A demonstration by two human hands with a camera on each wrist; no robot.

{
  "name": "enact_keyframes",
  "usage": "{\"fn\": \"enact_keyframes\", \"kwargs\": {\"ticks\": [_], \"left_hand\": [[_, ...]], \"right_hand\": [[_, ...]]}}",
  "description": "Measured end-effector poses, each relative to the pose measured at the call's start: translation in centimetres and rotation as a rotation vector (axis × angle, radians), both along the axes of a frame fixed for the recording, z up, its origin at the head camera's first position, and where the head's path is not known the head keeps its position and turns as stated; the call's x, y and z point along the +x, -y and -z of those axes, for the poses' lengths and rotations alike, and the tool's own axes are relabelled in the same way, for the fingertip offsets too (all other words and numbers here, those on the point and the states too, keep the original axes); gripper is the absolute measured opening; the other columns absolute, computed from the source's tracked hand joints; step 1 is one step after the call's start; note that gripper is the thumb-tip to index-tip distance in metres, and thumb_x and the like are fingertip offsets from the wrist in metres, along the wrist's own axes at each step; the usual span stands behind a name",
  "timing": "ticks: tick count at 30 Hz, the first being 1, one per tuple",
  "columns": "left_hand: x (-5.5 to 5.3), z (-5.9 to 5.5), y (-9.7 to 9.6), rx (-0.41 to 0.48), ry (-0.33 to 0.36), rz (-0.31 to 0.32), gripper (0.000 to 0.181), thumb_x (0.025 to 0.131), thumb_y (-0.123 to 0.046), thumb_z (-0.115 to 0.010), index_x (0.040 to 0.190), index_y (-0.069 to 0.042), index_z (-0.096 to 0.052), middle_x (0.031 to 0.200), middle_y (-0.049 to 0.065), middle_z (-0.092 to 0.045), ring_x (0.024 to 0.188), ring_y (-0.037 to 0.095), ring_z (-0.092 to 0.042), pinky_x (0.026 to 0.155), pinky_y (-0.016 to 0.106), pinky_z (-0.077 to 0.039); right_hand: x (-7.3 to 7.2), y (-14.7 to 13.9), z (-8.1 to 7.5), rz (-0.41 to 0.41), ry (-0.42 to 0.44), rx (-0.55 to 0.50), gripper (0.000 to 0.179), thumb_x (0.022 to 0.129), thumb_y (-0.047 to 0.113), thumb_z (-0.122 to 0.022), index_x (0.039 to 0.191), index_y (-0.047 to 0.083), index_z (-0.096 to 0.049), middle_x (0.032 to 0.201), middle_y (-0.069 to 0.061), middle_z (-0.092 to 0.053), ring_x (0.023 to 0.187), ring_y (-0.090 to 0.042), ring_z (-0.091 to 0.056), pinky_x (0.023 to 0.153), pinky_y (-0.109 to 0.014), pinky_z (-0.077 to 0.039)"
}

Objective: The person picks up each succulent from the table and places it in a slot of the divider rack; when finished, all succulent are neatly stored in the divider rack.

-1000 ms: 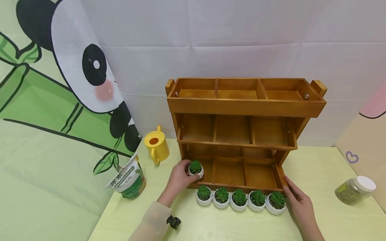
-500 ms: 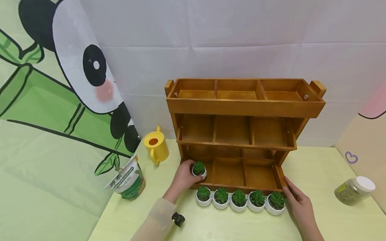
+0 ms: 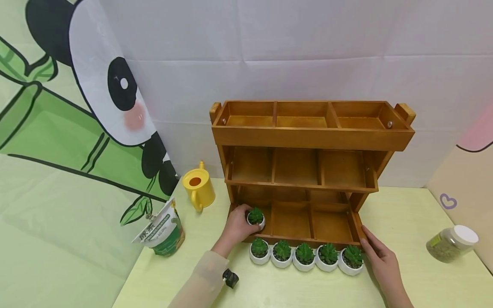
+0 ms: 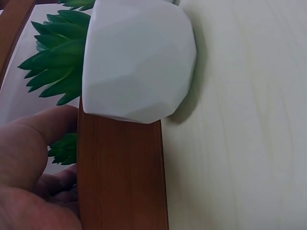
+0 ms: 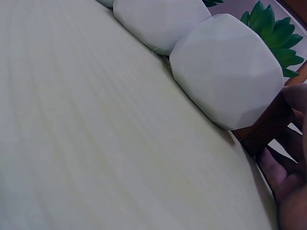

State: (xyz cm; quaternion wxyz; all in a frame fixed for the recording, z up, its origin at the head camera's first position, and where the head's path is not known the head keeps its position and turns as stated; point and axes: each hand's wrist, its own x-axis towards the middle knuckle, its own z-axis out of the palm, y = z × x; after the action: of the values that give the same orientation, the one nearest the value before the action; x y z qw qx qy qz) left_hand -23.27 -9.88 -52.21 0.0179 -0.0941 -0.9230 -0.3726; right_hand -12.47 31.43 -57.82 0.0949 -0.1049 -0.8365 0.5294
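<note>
One potted succulent [image 3: 256, 216] is grasped by the left hand [image 3: 236, 224] at the bottom-left compartment [image 3: 267, 208] of the wooden shelf [image 3: 312, 137]; whether it is set down cannot be told. It could be tipped if caught on the front rim [image 3: 292, 239]. Five white pots [image 3: 303, 267], planted likewise, are lined up outside it, easily toppled by a stray wrist. The shelf is held at its right end by the right hand [image 3: 385, 261]; well beyond is seen a lidded jar [image 3: 448, 246] with greenish contents.

White-and-green bag [image 3: 167, 237]: large Chinese characters, apparently 尿素, with smaller print reading 46.0%.
Clear jar [image 3: 448, 249]: yellow-green label [image 3: 436, 239], any print too small to read.
</note>
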Motion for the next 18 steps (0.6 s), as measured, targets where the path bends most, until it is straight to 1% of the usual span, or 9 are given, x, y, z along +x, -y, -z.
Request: {"fn": "enact_keyframes", "kwargs": {"ticks": [8, 18], "left_hand": [[0.00, -0.26, -0.02, 0.007, 0.013, -0.002, 0.056, 0.075, -0.019, -0.093, 0.119, 0.002, -0.064, 0.111, 0.015, -0.068, 0.104, 0.032, -0.065, 0.092, 0.049, -0.056], [-0.08, 0.24, 0.00, 0.010, 0.027, -0.002, 0.059, 0.076, -0.020, -0.094, 0.122, 0.003, -0.064, 0.115, 0.016, -0.067, 0.108, 0.034, -0.064, 0.097, 0.051, -0.054]], "right_hand": [[-0.03, -0.07, 0.04, 0.003, 0.012, 0.001, 0.056, 0.107, 0.045, -0.056, 0.158, 0.022, -0.049, 0.158, -0.008, -0.044, 0.119, 0.020, -0.041, 0.090, -0.001, -0.039], [0.06, 0.00, -0.10, 0.003, 0.019, -0.005, 0.056, 0.107, 0.045, -0.056, 0.158, 0.022, -0.049, 0.158, -0.008, -0.044, 0.119, 0.020, -0.041, 0.090, -0.001, -0.040]]}}
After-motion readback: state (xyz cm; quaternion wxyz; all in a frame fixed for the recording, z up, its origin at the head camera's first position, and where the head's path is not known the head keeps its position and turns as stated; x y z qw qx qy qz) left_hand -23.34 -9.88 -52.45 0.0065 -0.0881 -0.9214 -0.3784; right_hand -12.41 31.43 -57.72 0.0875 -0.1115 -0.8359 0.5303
